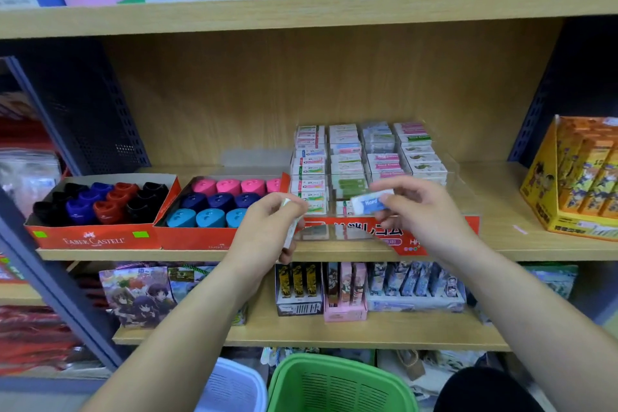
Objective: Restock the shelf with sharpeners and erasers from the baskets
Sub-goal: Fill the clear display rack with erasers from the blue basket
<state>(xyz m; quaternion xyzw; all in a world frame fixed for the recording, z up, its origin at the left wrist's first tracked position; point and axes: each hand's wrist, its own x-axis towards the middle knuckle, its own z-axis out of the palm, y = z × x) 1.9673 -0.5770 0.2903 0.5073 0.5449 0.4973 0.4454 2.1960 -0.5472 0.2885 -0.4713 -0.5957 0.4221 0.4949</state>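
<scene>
Green basket (337,381) below, eraser (369,203) between right fingers (388,199)

Middle shelf (501,244): I see two sharpener trays (97,231) at left, eraser display (364,160) just right of them, boxed packs (582,177) far right.
Hands: my left hand (267,224) and right hand (424,211) before the display, the right gripping an eraser (369,202).
Floor: two baskets (337,385) below.

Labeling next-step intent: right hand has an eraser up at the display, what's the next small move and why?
Probably lower the blue-sleeved eraser in the right hand into the front of the clear eraser display. It hangs just above the front rows, which sit lower than the stacked rows behind. The left hand holds another item, ready to follow.
</scene>
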